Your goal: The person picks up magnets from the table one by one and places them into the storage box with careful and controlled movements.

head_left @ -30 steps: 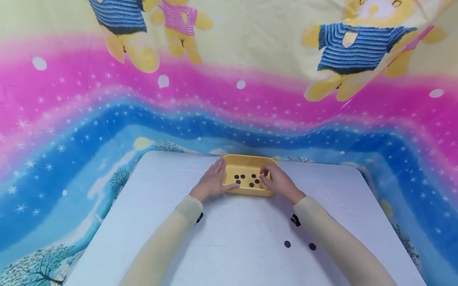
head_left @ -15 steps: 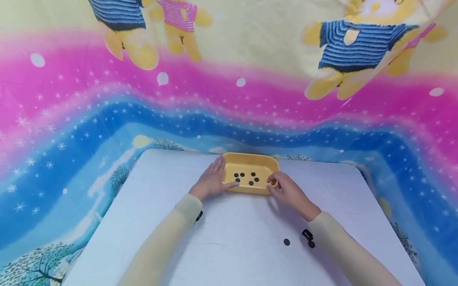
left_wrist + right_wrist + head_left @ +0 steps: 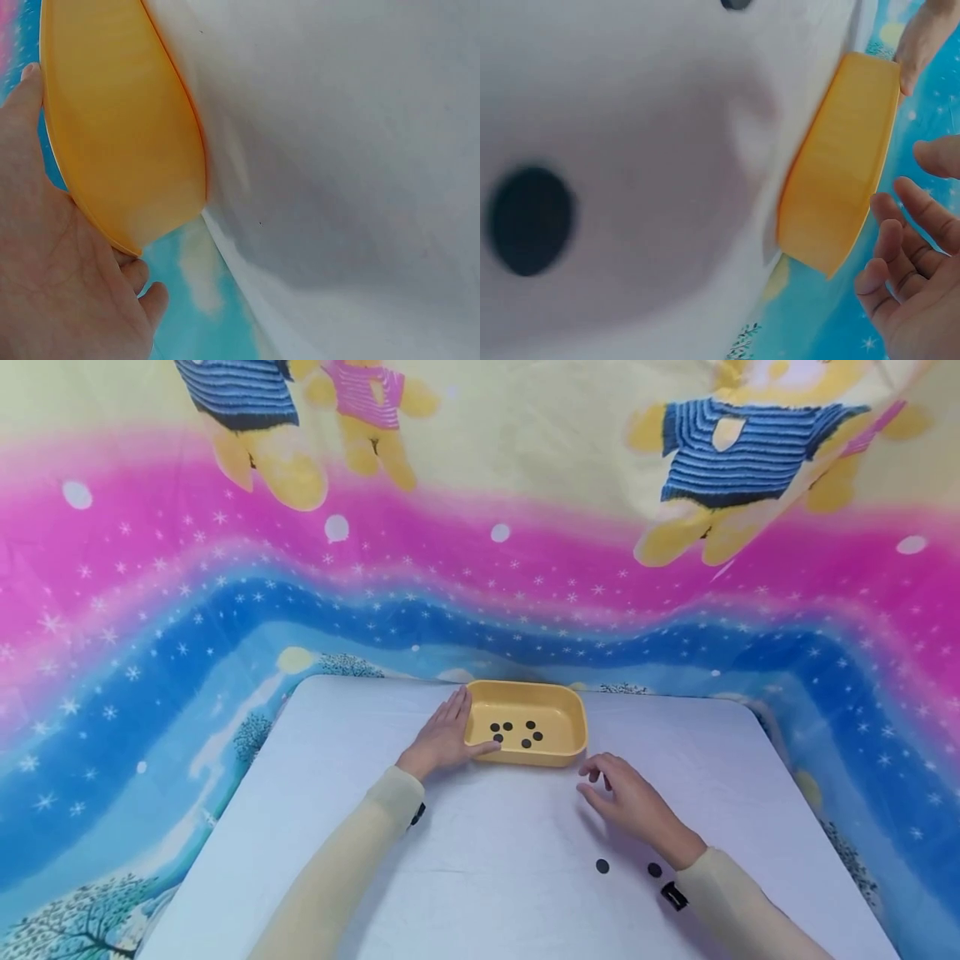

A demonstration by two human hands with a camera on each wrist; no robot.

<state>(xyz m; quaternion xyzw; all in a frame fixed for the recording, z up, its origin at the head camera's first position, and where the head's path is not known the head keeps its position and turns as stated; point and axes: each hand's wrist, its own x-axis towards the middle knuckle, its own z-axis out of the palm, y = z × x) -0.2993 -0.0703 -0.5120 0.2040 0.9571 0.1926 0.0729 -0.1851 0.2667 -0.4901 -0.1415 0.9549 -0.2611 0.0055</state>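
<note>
Yellow tray sits at twelve o'clock on the white surface, six black discs inside. The left hand touches the tray at its nine o'clock, fingers straight, grip apart (the thumb reaches over the rim near eight). The right hand, grip also apart, fingers loosely bent, is near the tray's four o'clock. Two loose discs lie toward five.
</note>
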